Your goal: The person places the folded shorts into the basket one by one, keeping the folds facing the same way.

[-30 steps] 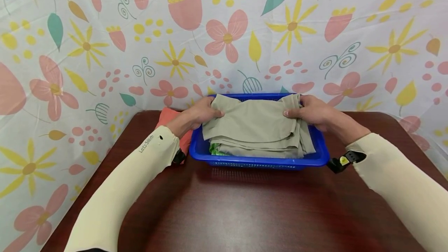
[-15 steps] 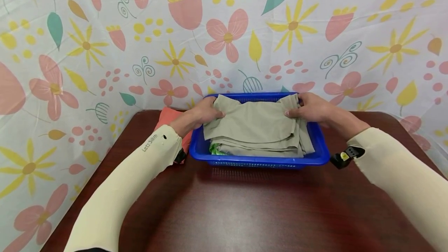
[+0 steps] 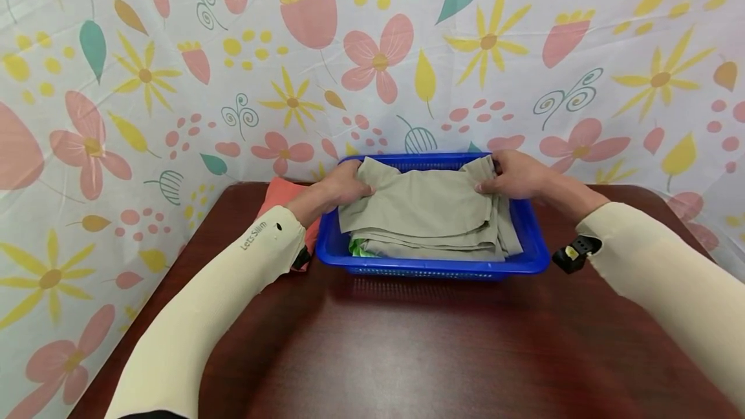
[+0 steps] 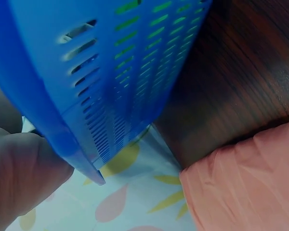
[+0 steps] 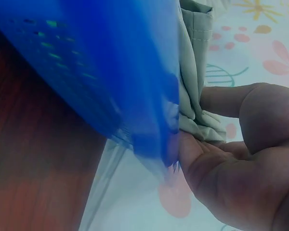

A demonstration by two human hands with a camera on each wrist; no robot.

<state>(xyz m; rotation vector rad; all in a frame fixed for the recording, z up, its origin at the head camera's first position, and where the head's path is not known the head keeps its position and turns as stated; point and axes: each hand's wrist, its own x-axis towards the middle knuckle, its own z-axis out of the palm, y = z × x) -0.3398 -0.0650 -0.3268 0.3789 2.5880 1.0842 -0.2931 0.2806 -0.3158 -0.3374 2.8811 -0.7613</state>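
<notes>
A folded grey-khaki garment [image 3: 421,202] lies on top of more folded cloth in a blue plastic basket [image 3: 433,266]. At its far left corner, my left hand [image 3: 346,185] pinches the garment, thumb on top. My right hand [image 3: 519,176] pinches the far right corner the same way. In the right wrist view, thumb and fingers close on the stitched cloth edge just above the basket's rim. The left hand [image 4: 24,173] sits beside the rim in the left wrist view, where its grip is mostly hidden. A bit of green cloth [image 3: 362,248] shows underneath.
An orange folded cloth [image 3: 282,191] lies left of the basket, partly under my left forearm. The dark wooden table [image 3: 384,348] extends in front of the basket. A flower-printed curtain [image 3: 372,50] hangs right behind the table.
Both hands keep their hold, and the garment shifts hardly at all. My right wrist and forearm have risen slightly; the basket stays in place.
</notes>
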